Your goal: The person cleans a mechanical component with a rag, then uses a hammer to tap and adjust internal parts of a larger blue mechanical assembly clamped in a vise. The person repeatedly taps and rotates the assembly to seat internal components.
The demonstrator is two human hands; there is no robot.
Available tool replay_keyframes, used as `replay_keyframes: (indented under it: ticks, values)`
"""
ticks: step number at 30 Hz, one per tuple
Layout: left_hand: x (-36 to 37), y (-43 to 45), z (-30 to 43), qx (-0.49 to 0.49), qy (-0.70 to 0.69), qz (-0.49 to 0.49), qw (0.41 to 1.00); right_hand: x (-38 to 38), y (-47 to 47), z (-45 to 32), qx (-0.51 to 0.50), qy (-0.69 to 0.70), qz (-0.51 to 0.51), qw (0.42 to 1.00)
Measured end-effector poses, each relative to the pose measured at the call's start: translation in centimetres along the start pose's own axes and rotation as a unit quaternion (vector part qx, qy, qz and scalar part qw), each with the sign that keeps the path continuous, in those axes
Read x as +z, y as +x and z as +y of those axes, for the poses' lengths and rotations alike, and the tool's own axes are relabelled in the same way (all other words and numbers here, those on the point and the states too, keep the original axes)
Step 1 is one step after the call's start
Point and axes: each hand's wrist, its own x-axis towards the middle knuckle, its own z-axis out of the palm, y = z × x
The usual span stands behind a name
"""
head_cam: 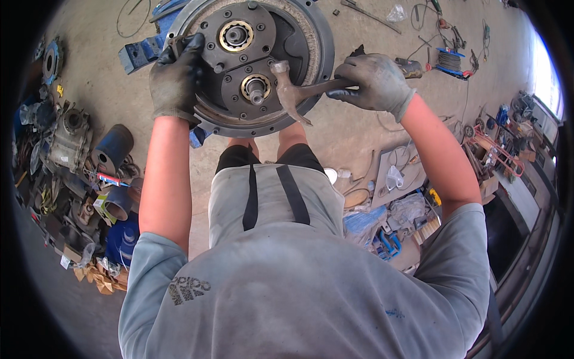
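In front of me is a round cast-metal housing with a bolt-holed rim. Inside it sits a dark bolted plate with two shafts in brass-coloured roller bearings. The upper shaft is shorter-looking; the lower splined shaft sticks out towards me. My gloved left hand is at the housing's left rim, closed around a small metal piece whose kind is unclear. A claw hammer is gripped by its handle in my gloved right hand. Its head hangs over the housing's lower right part, beside the lower shaft.
Blue metal supports show behind the housing. On the right floor lie a power tool, a cable reel and a long bar. Machine parts, including a gear casing, crowd the left. A red hand truck stands far right.
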Motion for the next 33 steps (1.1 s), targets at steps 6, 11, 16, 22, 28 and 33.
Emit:
replay_keyframes:
  ticks: [6, 11, 16, 22, 28, 33]
  values:
    - [-0.7, 0.7, -1.1, -0.006, -0.017, -0.001, 1.0, -0.3, -0.5, 0.7, 0.012, 0.048, -0.003, 0.999]
    - [-0.4, 0.0, -0.2, 0.0, 0.039, 0.009, 0.999, -4.6, -0.6, 0.8, 0.213, 0.334, -0.008, 0.918]
    - [0.4, -1.1, 1.0, -0.022, -0.043, 0.011, 0.999, -13.3, 7.3, 0.7, 0.22, 0.373, -0.035, 0.901]
    - [0.0, -0.4, 0.4, -0.02, -0.067, -0.009, 0.997, -16.2, 17.1, 0.0, 0.24, 0.115, -0.071, 0.961]
    - [0.1, -0.4, -0.1, -0.016, -0.078, -0.009, 0.997, -17.0, 20.3, 0.1, 0.211, 0.086, -0.16, 0.96]
    - [0.0, -0.1, -0.4, -0.018, -0.095, -0.011, 0.995, -18.3, 21.5, -1.7, 0.232, 0.058, -0.184, 0.954]
